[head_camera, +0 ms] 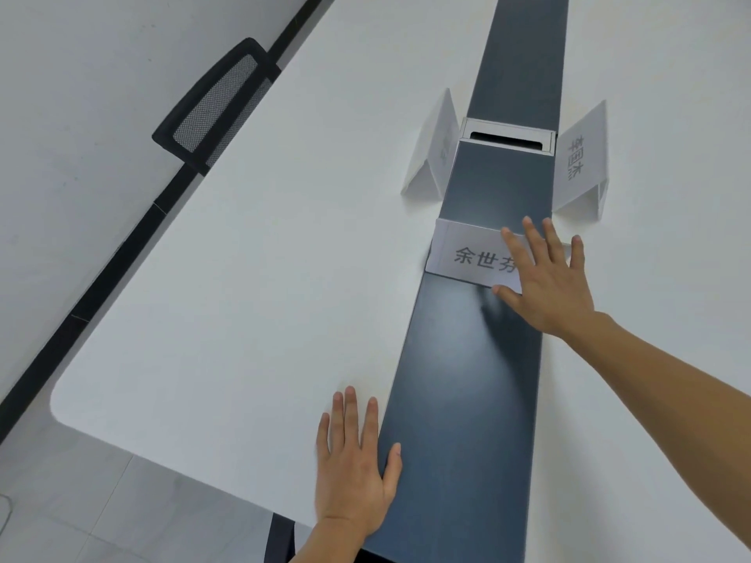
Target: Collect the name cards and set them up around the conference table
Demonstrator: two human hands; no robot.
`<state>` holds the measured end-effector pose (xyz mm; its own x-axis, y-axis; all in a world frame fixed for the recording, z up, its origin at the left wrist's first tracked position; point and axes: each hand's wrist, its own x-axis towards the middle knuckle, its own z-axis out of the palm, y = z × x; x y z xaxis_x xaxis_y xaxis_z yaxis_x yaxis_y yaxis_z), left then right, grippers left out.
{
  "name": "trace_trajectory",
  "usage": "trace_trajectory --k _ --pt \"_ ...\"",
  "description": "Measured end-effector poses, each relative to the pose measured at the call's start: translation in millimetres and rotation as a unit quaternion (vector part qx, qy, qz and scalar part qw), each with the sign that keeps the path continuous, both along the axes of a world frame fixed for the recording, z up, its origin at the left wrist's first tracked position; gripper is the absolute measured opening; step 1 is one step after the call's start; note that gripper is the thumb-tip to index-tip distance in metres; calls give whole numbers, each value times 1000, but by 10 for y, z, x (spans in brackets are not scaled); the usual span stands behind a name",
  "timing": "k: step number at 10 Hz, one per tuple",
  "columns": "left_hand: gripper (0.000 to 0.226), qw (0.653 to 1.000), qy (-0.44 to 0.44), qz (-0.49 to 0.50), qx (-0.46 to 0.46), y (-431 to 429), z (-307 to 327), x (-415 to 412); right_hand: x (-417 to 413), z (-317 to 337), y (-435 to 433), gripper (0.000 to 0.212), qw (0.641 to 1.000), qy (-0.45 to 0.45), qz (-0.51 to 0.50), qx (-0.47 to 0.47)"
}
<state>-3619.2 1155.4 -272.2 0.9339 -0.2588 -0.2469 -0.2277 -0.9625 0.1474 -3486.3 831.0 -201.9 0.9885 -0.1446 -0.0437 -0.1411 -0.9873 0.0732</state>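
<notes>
Right hand [548, 278] spread, reaching over near name card [467, 253]: light, stiff, easily tipped; best pinched at folded ridge. Left hand [353, 461] flat on table [244, 278].

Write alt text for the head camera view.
A person's right hand, fingers spread, reaches over a folded name card on the dark centre strip of a white table. The left hand lies flat near the table's edge; two more cards stand beyond.
</notes>
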Motion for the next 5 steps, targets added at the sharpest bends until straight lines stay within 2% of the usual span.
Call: trace_trajectory --k 4,5 --pt "71 1000 -13 -8 -8 5 -5 -9 -34 158 143 91 999 18 -22 20" --pt "71 999 -32 0 -30 -10 -23 -8 -271 255 253 81 998 -16 -16 56"
